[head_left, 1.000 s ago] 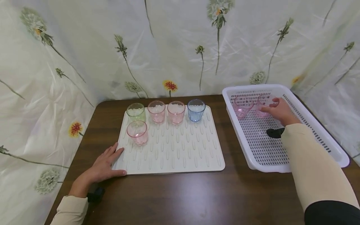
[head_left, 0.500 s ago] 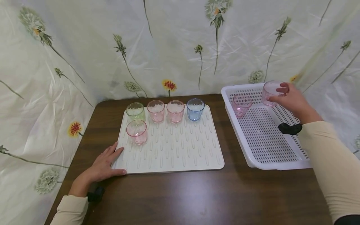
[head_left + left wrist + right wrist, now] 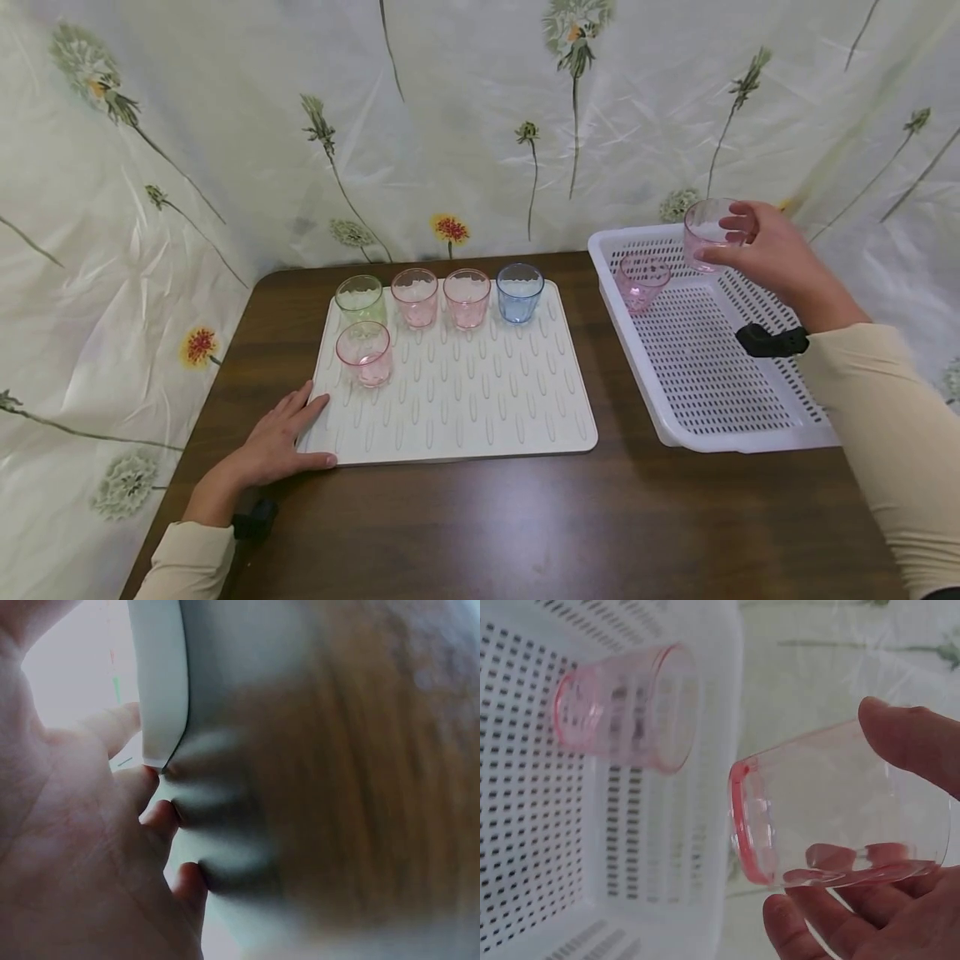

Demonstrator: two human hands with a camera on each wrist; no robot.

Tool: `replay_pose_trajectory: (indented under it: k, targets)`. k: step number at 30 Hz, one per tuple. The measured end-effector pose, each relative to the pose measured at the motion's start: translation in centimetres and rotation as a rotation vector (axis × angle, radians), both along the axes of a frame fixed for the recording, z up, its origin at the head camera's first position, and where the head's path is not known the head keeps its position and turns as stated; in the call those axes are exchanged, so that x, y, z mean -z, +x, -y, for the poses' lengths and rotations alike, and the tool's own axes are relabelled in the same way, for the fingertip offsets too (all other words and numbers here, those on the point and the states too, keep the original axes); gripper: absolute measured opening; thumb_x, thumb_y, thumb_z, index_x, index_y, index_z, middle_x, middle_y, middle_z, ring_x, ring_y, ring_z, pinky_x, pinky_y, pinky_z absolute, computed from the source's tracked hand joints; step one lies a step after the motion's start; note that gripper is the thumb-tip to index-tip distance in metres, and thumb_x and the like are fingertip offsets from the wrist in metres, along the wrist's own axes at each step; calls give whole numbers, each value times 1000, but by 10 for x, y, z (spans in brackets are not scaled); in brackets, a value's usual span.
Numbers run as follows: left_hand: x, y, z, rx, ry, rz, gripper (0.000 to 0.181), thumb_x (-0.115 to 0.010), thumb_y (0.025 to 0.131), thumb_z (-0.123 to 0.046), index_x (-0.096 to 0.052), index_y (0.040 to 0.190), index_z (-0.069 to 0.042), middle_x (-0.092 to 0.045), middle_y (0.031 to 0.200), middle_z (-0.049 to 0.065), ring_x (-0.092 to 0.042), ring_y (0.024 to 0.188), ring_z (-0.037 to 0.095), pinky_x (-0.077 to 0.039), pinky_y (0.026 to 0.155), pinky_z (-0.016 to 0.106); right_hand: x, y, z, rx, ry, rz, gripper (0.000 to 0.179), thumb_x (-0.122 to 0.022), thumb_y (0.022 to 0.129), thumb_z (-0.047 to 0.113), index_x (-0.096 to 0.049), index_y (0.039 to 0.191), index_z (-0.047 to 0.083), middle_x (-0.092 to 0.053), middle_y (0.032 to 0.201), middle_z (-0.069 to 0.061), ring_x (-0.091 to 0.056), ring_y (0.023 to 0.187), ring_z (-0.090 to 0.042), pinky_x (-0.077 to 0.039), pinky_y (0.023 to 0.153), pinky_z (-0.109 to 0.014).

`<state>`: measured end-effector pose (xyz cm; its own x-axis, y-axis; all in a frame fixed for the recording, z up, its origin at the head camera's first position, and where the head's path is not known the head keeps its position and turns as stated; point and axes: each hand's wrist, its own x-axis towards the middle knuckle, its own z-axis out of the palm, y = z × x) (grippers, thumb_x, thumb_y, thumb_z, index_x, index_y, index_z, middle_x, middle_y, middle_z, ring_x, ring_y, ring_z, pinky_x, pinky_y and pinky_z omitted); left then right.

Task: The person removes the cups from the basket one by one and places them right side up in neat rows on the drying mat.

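My right hand (image 3: 780,258) grips a clear pink glass (image 3: 707,237) between thumb and fingers, holding it upright above the back of the white basket (image 3: 660,408). In the right wrist view this glass (image 3: 817,802) hangs beside the basket wall. A second pink glass (image 3: 642,283) stands in the basket's back left corner. At the left, my left hand (image 3: 273,437) rests at the near left corner of the white ridged mat (image 3: 465,417), thumb and fingers spread along its edges. The left wrist view shows the fingertips touching the table by the mat's corner (image 3: 161,690).
On the mat's back row stand a green glass (image 3: 362,300), two pink glasses (image 3: 417,300) and a blue glass (image 3: 519,293). Another pink glass (image 3: 366,354) stands before the green one. A flowered curtain (image 3: 465,125) hangs behind the dark wooden table (image 3: 465,533).
My right hand has lifted one pink glass from the basket floor, first up and rightward, then slightly left. My left hand stays at the mat's corner.
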<state>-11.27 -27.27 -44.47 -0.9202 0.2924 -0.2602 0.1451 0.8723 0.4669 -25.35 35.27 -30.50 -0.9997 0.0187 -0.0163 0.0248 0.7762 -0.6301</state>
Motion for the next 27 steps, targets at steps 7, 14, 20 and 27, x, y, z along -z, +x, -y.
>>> replay_pose_trajectory:
  k: [7, 14, 20, 27]
  targets:
    - [2, 1, 0, -5, 14, -6, 98, -76, 79, -50, -32, 154, -4, -9, 164, 28, -10, 148, 55, -13, 113, 74, -18, 8, 35, -34, 8, -14, 101, -68, 90, 49, -8, 159, 8, -29, 160, -26, -34, 140, -50, -35, 106, -70]
    - [3, 1, 0, -2, 10, -9, 98, -76, 80, -51, -32, 154, -4, -10, 164, 28, -11, 147, 55, -14, 113, 74, -30, 15, 74, -91, -36, -24, 98, -70, 90, 45, -12, 159, 8, -32, 159, -24, -35, 142, -46, -36, 108, -67]
    - [3, 1, 0, -6, 7, 1, 99, -75, 80, -51, -31, 154, -4, -9, 164, 28, -11, 148, 55, -14, 113, 74, -37, 23, 108, -155, -58, -33, 95, -75, 87, 40, -19, 157, 7, -38, 157, -21, -37, 142, -43, -37, 110, -64]
    - [2, 0, 1, -6, 9, 4, 99, -75, 80, -51, -31, 154, -4, -9, 164, 29, -10, 147, 55, -13, 113, 74, -39, 32, 147, -253, -49, -38, 89, -77, 85, 32, -26, 154, 7, -45, 153, -18, -43, 138, -38, -41, 109, -60]
